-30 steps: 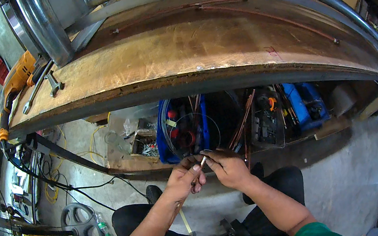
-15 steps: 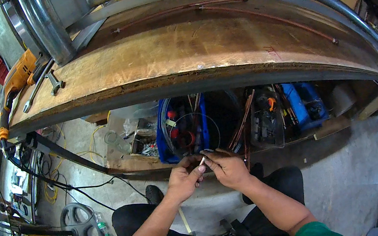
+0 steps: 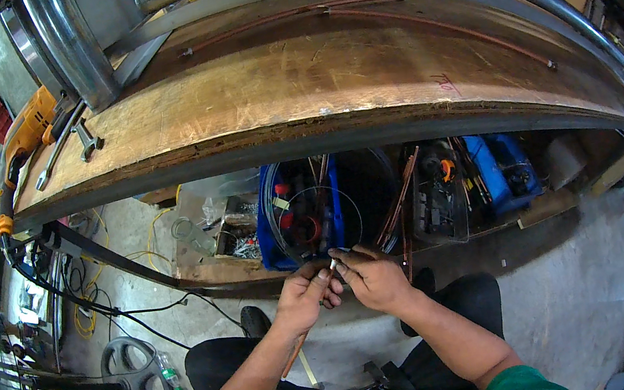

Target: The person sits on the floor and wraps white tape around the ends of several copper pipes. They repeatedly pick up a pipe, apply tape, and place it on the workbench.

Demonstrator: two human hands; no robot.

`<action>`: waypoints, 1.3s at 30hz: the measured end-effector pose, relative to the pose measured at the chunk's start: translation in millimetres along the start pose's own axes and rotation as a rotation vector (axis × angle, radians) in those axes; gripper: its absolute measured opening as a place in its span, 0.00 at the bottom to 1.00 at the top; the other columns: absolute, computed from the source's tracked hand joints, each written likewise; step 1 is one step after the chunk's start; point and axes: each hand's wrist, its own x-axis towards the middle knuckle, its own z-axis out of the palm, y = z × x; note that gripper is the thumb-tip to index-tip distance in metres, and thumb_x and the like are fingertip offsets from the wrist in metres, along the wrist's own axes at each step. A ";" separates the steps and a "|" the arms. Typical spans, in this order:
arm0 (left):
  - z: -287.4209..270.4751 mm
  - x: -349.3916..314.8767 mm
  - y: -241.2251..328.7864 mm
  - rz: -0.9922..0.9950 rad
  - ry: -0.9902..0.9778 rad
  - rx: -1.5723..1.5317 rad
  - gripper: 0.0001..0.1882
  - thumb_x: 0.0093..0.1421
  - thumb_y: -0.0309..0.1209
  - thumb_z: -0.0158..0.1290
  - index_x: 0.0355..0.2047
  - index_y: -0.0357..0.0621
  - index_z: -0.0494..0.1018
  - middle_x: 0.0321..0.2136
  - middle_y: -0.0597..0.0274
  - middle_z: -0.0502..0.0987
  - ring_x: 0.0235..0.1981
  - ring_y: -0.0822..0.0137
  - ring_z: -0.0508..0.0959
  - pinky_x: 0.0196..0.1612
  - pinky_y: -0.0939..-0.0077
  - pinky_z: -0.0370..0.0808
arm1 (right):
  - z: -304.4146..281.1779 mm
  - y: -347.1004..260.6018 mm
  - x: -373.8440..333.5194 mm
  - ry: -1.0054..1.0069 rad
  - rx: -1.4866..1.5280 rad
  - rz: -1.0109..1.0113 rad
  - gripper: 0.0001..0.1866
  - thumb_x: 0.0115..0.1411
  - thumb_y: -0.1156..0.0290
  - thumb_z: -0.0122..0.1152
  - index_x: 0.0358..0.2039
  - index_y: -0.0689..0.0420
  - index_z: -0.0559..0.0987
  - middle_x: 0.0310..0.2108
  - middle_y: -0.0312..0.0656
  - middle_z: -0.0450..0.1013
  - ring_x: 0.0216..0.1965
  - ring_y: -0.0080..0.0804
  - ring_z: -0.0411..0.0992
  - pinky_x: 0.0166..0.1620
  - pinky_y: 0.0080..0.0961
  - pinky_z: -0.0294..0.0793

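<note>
My left hand (image 3: 305, 298) is closed around a thin copper tube (image 3: 295, 354), which runs out beneath my left wrist towards my lap. Between the fingertips of both hands sits a small pale metal end piece (image 3: 333, 263) at the tube's tip; its exact shape is too small to make out. My right hand (image 3: 375, 280) pinches that end piece between thumb and fingers. Both hands meet in front of the low shelf, just below a blue bin (image 3: 278, 262). Much of the tube is hidden by my left hand and forearm.
Above stands a wooden bench top (image 3: 293, 75) bearing longer copper tubes (image 3: 449, 26), an open-end wrench (image 3: 86, 139) and an orange power drill (image 3: 32, 125). A clear plastic box (image 3: 456, 229) and another blue bin (image 3: 505, 201) sit on the shelf. Black cables (image 3: 142, 305) hang at left.
The copper tube's length now shows below my left wrist, where it was not visible before. My fingers have shifted slightly around the end piece, and the left fingers have opened out a little.
</note>
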 end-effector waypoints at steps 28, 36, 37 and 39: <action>-8.0 3.2 -2.3 -0.203 0.072 -0.011 0.16 0.67 0.42 0.52 0.40 0.41 0.70 0.29 0.64 0.74 0.22 0.72 0.77 0.22 0.78 0.73 | 3.7 12.1 -0.9 -0.124 0.042 0.062 0.18 0.65 0.66 0.52 0.54 0.50 0.76 0.40 0.48 0.76 0.40 0.49 0.75 0.43 0.37 0.75; -0.5 -2.9 5.6 -0.175 0.050 0.187 0.16 0.66 0.43 0.53 0.41 0.43 0.69 0.28 0.65 0.74 0.22 0.73 0.75 0.20 0.79 0.71 | 7.8 15.7 -1.8 -0.151 0.145 0.102 0.16 0.64 0.67 0.54 0.52 0.52 0.78 0.38 0.47 0.75 0.39 0.49 0.74 0.42 0.36 0.75; -1.6 -2.4 2.0 -0.159 0.058 0.149 0.16 0.66 0.43 0.53 0.41 0.43 0.69 0.28 0.65 0.74 0.22 0.73 0.75 0.20 0.79 0.71 | 8.5 15.7 -2.2 -0.147 0.145 0.108 0.16 0.64 0.66 0.54 0.52 0.52 0.78 0.38 0.47 0.75 0.39 0.49 0.74 0.42 0.36 0.75; -2.9 -1.3 -5.2 -0.129 0.074 0.075 0.17 0.66 0.44 0.53 0.41 0.42 0.69 0.29 0.64 0.74 0.22 0.74 0.75 0.20 0.78 0.71 | 10.7 16.6 -3.5 -0.140 0.145 0.121 0.16 0.64 0.66 0.54 0.51 0.53 0.78 0.38 0.48 0.75 0.39 0.49 0.74 0.42 0.36 0.74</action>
